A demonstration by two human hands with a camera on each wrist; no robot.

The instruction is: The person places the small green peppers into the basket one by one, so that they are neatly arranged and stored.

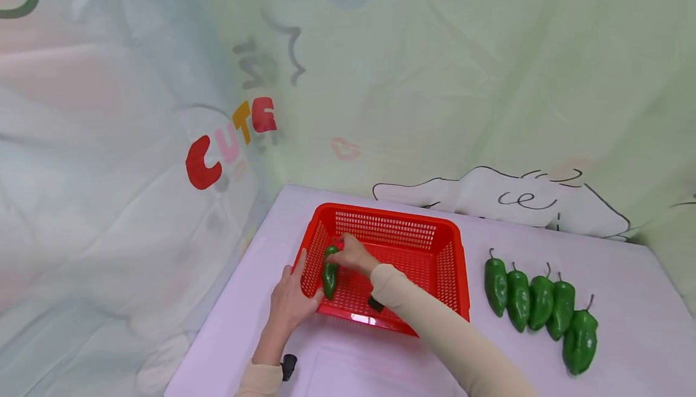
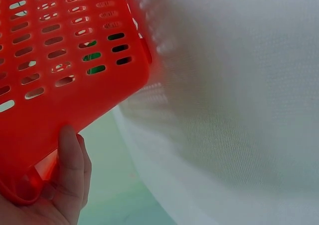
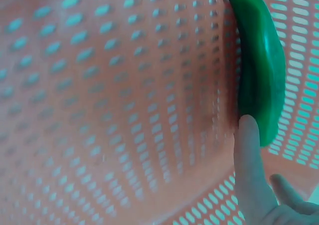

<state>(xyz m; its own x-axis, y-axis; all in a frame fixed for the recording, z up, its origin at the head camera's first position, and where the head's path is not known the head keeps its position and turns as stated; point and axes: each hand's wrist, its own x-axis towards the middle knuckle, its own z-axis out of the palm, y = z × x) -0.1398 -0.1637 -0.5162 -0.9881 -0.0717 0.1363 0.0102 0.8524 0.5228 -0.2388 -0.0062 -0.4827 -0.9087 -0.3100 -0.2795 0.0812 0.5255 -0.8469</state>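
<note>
My left hand (image 1: pixel 293 300) grips the rim of the red plastic basket (image 1: pixel 380 319) at its near left corner; the left wrist view shows fingers (image 2: pixel 72 170) bent over that edge. A long green pepper (image 1: pixel 329 279) lies inside along the left wall. Reaching into the basket, my right hand (image 1: pixel 356 255) is at the pepper's far end. In the right wrist view a straight finger (image 3: pixel 246 150) touches the green pepper (image 3: pixel 261 60), and another finger (image 3: pixel 291 192) stands apart from it. Part of the pepper's top is hidden behind the right hand in the head view.
Several green peppers with stems lie in a slanting row on the white table (image 1: pixel 440 373), right of the basket, the nearest one (image 1: pixel 580 342) at the row's end. A printed cloth (image 1: pixel 435 83) hangs behind the table and on its left side.
</note>
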